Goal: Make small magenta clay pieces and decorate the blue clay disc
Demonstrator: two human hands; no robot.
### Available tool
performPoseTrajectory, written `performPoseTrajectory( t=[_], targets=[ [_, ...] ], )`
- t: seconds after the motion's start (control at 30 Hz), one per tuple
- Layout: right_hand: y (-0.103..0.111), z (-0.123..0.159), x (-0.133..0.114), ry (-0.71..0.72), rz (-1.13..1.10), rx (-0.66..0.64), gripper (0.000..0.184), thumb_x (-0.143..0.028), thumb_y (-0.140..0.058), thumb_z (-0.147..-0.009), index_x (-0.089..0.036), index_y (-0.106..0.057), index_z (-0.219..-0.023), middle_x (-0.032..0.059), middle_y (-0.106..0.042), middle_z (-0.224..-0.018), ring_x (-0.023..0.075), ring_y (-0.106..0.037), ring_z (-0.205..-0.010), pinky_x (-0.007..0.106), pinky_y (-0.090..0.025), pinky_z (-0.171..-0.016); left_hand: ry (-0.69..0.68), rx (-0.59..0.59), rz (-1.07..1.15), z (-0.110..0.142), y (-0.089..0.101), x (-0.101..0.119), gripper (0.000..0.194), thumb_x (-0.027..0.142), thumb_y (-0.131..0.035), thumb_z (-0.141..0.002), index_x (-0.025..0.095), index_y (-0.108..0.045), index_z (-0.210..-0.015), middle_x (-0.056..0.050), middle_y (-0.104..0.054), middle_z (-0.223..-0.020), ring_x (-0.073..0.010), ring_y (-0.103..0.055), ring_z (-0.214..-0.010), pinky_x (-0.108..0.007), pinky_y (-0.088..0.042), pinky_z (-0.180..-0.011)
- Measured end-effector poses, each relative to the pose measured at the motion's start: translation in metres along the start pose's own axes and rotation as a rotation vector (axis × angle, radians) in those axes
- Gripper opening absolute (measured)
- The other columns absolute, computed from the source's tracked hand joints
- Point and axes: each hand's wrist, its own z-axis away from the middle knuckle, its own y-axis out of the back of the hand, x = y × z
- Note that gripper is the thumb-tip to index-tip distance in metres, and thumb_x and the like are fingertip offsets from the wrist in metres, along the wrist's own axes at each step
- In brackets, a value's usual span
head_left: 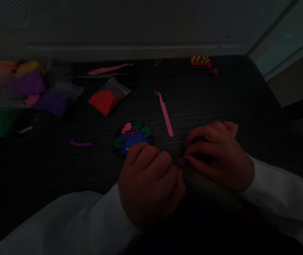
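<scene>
Left hand: the left hand (151, 186) was curled into a fist, back upward, in front of the blue disc; its fingertips were partly hidden, so I could not tell whether it gripped anything.
Right hand: the right hand (215, 154) had its thumb and a finger brought together, pinching a small purple bit (182, 160) that poked out past the tips.
Second purple piece: another purple piece (187, 143) showed at the index fingertip; I could not tell if it was held.
Blue disc: the blue disc (138, 139) lay just beyond the left hand, which partly covered it; it bore green leaves (137, 125), a pink flower (127, 127), and red specks (132, 133).
Tweezers: the pink tweezers (166, 117) lay between the disc and the right hand, bent tips pointing away.
Purple strip: a purple strip (81, 143) lay left of the disc.
Bags: a bag of red clay (105, 101) sat behind the disc; other colored bags (54, 101) were heaped at the left.
Far edge: scissors (101, 75) lay beside a pink tool (109, 69); a yellow-topped ornament (200, 62) stood farther right.
</scene>
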Motion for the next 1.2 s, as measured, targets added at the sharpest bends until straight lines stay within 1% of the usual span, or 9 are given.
performPoseTrajectory(
  t=[0.17,0.27,0.43,0.53,0.7,0.87,1.03,1.13,1.2],
  targets=[
    [-0.0050,0.0005,0.0050,-0.013,0.004,0.045,0.016,-0.033,-0.046,-0.067,-0.023,-0.059,-0.069,0.0013,-0.051,-0.086,0.0180,-0.040,-0.078,0.034,-0.020,-0.065,0.013,-0.035,0.010,0.0019,-0.0002,-0.0002,0.012,0.023,-0.046,-0.065,0.019,-0.057,-0.060,-0.001,-0.048,-0.058,-0.0147,-0.041,-0.064,-0.036,-0.034,-0.064],
    [-0.0060,0.0005,0.0042,-0.001,0.007,0.043,0.017,-0.034,-0.046,-0.067,-0.023,-0.059,-0.069,0.0014,-0.050,-0.086,0.0185,-0.040,-0.078,0.034,-0.019,-0.065,0.003,-0.025,0.007,0.0021,-0.0007,-0.0008,0.013,0.023,-0.046,-0.065,0.019,-0.057,-0.061,-0.001,-0.048,-0.057,-0.0145,-0.041,-0.064,-0.035,-0.034,-0.063],
    [-0.0054,0.0006,0.0015,0.013,-0.010,0.001,0.017,-0.032,-0.045,-0.068,-0.023,-0.059,-0.069,0.0011,-0.051,-0.087,0.0178,-0.040,-0.078,0.035,-0.019,-0.066,-0.015,-0.014,0.002,0.0017,-0.0012,-0.0010,0.013,0.023,-0.045,-0.065,0.019,-0.057,-0.059,-0.001,-0.047,-0.057,-0.0142,-0.041,-0.063,-0.035,-0.034,-0.063],
    [-0.0051,0.0007,0.0017,0.014,-0.015,0.001,0.016,-0.031,-0.045,-0.068,-0.024,-0.059,-0.068,0.0006,-0.051,-0.087,0.0177,-0.040,-0.078,0.035,-0.019,-0.067,-0.013,-0.017,-0.004,0.0018,-0.0013,-0.0008,0.013,0.023,-0.045,-0.064,0.018,-0.057,-0.059,-0.001,-0.047,-0.056,-0.0141,-0.041,-0.062,-0.035,-0.033,-0.063],
    [-0.0028,0.0003,0.0013,-0.004,-0.038,-0.029,0.016,-0.031,-0.044,-0.069,-0.023,-0.059,-0.070,0.0009,-0.051,-0.087,0.0178,-0.041,-0.079,0.035,-0.019,-0.068,-0.013,-0.024,0.006,0.0017,-0.0015,-0.0012,0.013,0.023,-0.046,-0.064,0.019,-0.057,-0.060,-0.001,-0.048,-0.057,-0.0141,-0.041,-0.063,-0.034,-0.034,-0.062],
    [-0.0042,-0.0001,0.0016,0.009,-0.053,-0.011,0.018,-0.034,-0.046,-0.067,-0.022,-0.058,-0.071,0.0019,-0.050,-0.091,0.0187,-0.040,-0.080,0.036,-0.018,-0.069,-0.007,-0.010,0.009,0.0010,-0.0008,-0.0008,0.013,0.023,-0.046,-0.064,0.019,-0.057,-0.059,-0.001,-0.047,-0.056,-0.0142,-0.041,-0.062,-0.034,-0.034,-0.062],
    [-0.0004,0.0005,-0.0001,0.016,-0.059,-0.066,0.017,-0.031,-0.044,-0.070,-0.023,-0.058,-0.072,0.0012,-0.051,-0.091,0.0182,-0.041,-0.082,0.035,-0.019,-0.069,-0.006,-0.010,-0.005,0.0012,-0.0007,-0.0006,0.012,0.024,-0.047,-0.064,0.018,-0.057,-0.060,-0.001,-0.047,-0.057,-0.0148,-0.041,-0.063,-0.034,-0.033,-0.061],
    [0.0014,0.0013,0.0006,0.005,-0.056,-0.047,0.017,-0.032,-0.044,-0.070,-0.024,-0.058,-0.072,0.0006,-0.051,-0.091,0.0178,-0.042,-0.081,0.035,-0.021,-0.069,-0.005,-0.007,-0.013,0.0015,-0.0010,-0.0014,0.012,0.024,-0.047,-0.064,0.018,-0.057,-0.060,-0.001,-0.047,-0.057,-0.0148,-0.041,-0.063,-0.034,-0.033,-0.061],
    [0.0009,0.0018,0.0048,-0.015,-0.042,0.002,0.017,-0.033,-0.044,-0.069,-0.024,-0.058,-0.072,0.0003,-0.051,-0.090,0.0176,-0.043,-0.081,0.035,-0.022,-0.069,-0.005,-0.008,-0.012,0.0017,-0.0013,-0.0019,0.012,0.024,-0.047,-0.063,0.018,-0.057,-0.061,-0.001,-0.047,-0.058,-0.0148,-0.041,-0.064,-0.033,-0.033,-0.061]
  ],
)
